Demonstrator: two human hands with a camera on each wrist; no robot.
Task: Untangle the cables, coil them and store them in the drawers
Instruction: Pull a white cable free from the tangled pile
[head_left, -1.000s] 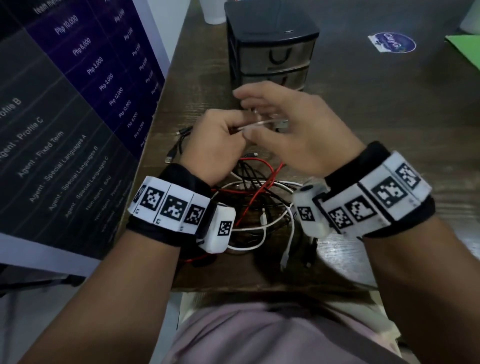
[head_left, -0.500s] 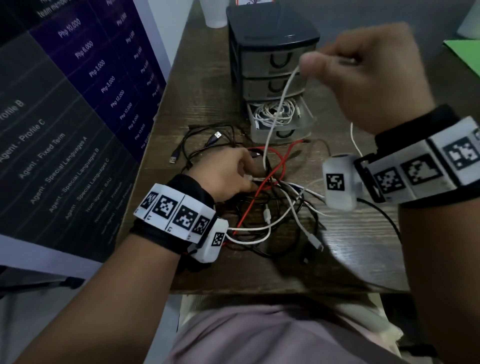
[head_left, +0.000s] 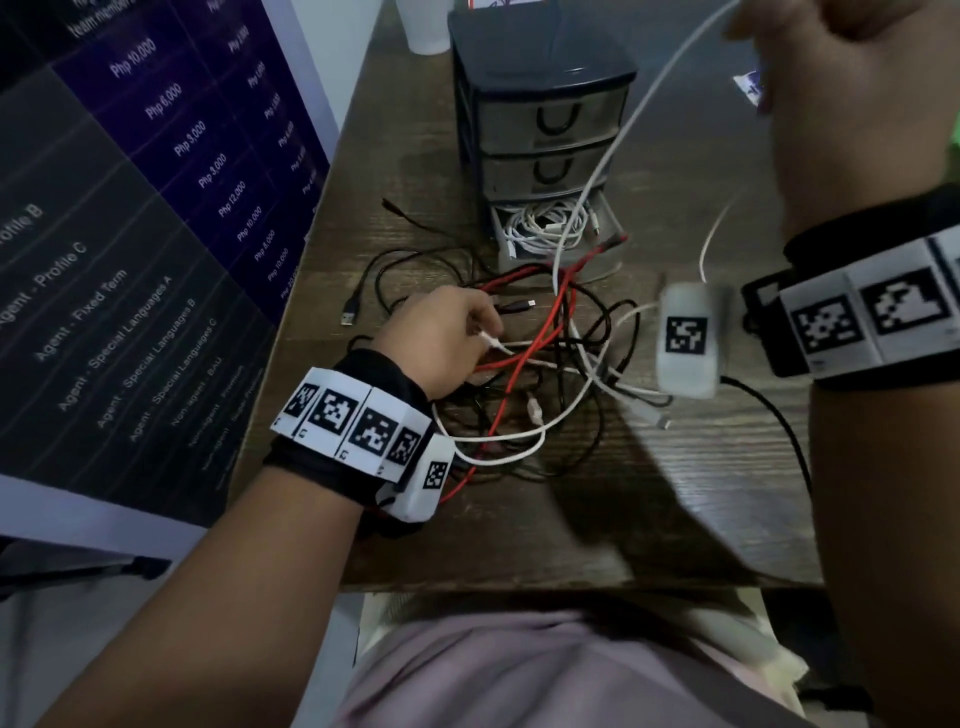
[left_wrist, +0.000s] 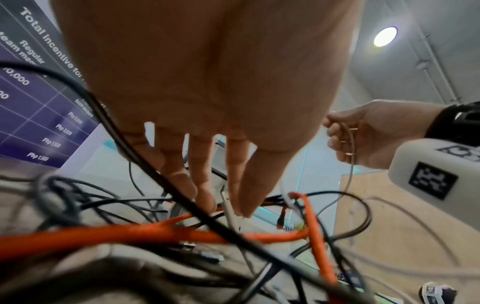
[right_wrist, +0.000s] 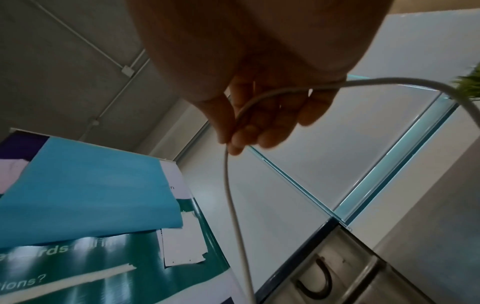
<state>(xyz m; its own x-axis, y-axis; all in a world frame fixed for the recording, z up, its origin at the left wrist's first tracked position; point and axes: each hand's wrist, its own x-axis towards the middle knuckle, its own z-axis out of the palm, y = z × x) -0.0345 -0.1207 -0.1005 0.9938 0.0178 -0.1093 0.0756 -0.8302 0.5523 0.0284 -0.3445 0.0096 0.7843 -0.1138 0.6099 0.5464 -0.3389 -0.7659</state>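
A tangle of red, black and white cables (head_left: 545, 374) lies on the wooden table (head_left: 675, 493). My left hand (head_left: 480, 332) rests on the tangle's left side and pinches the plug end of a white cable (left_wrist: 230, 207). My right hand (head_left: 748, 31) is raised high at the top right, fingers curled round the same white cable (right_wrist: 233, 205), which runs down in a long line into the tangle. Behind stands a dark drawer unit (head_left: 540, 67). Its bottom drawer (head_left: 605, 208) is open and holds coiled white cables (head_left: 535, 228); the two upper drawers are closed.
A large printed board (head_left: 130, 208) leans along the table's left edge. A white cup (head_left: 423, 26) stands behind the drawers. A black USB plug (head_left: 349, 317) lies left of the tangle. The table's near edge (head_left: 519, 584) is close to my body.
My hands were together over the tangle a second ago. My right hand has since risen up and to the right, drawing the white cable out. The left hand dropped onto the tangle.
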